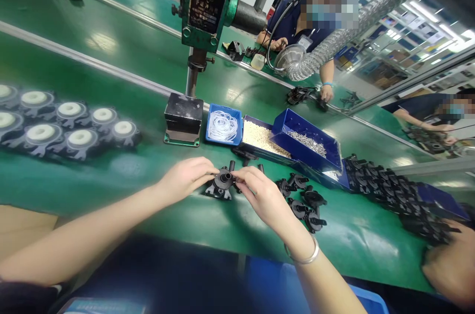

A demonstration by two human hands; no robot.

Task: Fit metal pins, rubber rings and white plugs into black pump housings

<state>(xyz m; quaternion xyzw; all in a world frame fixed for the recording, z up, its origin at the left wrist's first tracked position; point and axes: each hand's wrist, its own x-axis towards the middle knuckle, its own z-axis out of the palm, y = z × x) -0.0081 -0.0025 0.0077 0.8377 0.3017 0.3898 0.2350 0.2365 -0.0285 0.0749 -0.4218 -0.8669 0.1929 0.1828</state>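
Directly in front of me a black plastic pump housing (223, 180) with a round body and short pipe stubs sits at the green bench top. My left hand (189, 178) has its fingers pressed together against the housing's left side. On the opposite edge my right hand (258, 190) pinches the housing; its fingertips partly cover that side. Just behind lies another black housing (245, 154), partly hidden. Several more black housings (299, 200) lie loose to the right of my right hand.
A green press (206, 7) stands over a black block (183, 116). Beside it are a blue tray (223, 125) of white rings, a bin of small cream pieces (260, 136) and a blue bin (309, 138) of metal pins. Grey parts with white discs (42, 131) stand left. Co-workers sit opposite and right.
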